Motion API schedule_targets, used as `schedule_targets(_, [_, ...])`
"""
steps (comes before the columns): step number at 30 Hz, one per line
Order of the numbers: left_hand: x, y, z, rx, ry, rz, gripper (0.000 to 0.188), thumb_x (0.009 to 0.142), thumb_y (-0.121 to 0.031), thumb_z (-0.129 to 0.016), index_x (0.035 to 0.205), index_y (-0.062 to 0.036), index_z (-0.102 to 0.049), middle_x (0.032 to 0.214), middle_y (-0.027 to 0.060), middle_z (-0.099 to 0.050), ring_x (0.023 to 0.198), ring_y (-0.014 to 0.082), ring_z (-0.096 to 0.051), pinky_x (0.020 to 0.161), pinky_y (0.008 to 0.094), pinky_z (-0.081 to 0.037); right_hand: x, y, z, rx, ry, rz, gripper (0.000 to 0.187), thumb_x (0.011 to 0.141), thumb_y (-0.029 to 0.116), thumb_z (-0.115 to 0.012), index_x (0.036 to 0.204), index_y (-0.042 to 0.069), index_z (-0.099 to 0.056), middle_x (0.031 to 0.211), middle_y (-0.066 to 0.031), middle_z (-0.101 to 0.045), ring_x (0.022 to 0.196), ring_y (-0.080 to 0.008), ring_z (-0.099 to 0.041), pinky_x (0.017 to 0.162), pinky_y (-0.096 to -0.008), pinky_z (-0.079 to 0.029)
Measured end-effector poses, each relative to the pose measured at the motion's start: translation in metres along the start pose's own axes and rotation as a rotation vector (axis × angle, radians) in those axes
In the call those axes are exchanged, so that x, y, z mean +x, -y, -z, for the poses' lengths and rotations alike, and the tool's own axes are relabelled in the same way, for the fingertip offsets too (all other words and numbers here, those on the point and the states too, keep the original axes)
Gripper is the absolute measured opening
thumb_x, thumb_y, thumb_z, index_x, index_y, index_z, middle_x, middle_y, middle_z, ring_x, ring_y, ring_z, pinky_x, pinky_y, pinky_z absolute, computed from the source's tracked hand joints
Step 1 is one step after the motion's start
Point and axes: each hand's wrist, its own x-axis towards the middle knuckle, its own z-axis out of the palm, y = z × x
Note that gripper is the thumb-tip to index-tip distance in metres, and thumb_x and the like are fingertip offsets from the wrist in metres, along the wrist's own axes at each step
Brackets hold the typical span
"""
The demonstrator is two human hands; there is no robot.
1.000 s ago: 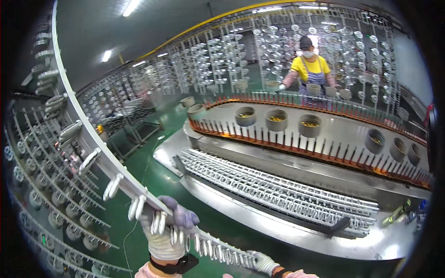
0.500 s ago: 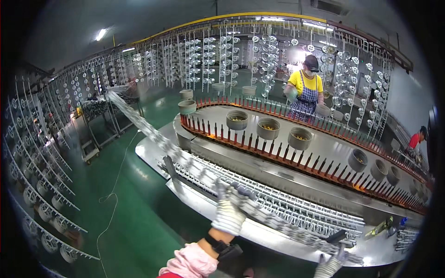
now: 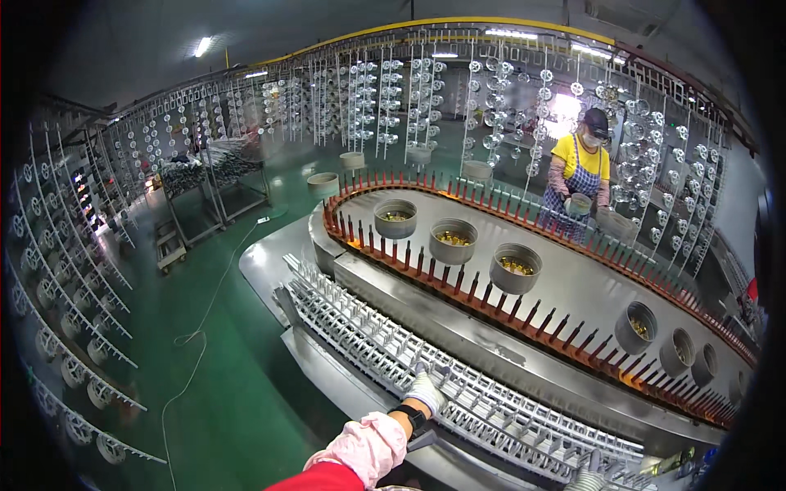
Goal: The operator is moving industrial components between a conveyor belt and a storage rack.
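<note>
Reaching over steel table point(image 3: 266, 260), had striped-gloved left hand point(image 3: 428, 393) on pegged metal racks point(image 3: 499, 419) lying there beside oval spindle conveyor point(image 3: 577, 274), had right hand point(image 3: 588, 478) by their right end, couldn't tell gripping from open for either.

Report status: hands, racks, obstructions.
Left hand on metal racks, grip unclear. Right hand toward their right end, partly cropped. No blockage visible at either hand.
</note>
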Motion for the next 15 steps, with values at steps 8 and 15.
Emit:
schedule_targets(8, [-0.036,-0.025,-0.006,0.176,-0.182,0.068,0.078,0.076,-0.064,-0.033,0.128,-0.0063,-0.024,0.137,0.0078,-0.021,0.125,0.0273,-0.018,0.1,0.0443,-0.013,0.056,-0.003,0.019,0.099,-0.102,0.107,0.035,0.076,0.014,-0.046,0.11,0.009,-0.051,0.117,-0.0088,-0.049,0.091,-0.0271,-0.054,0.099,-0.0392,-0.024])
schedule_targets(15, [-0.109,-0.002,-0.036,0.18,0.036,0.036,0.063,0.081,-0.057,-0.031,0.125,-0.0118,-0.026,0.129,0.0105,-0.034,0.119,0.0361,-0.026,0.095,0.0585,-0.015,0.045,-0.018,0.035,-0.054,-0.185,0.145,0.041,0.071,0.014,-0.05,0.112,0.013,-0.05,0.115,-0.0065,-0.05,0.084,-0.0314,-0.054,0.088,-0.0417,-0.035])
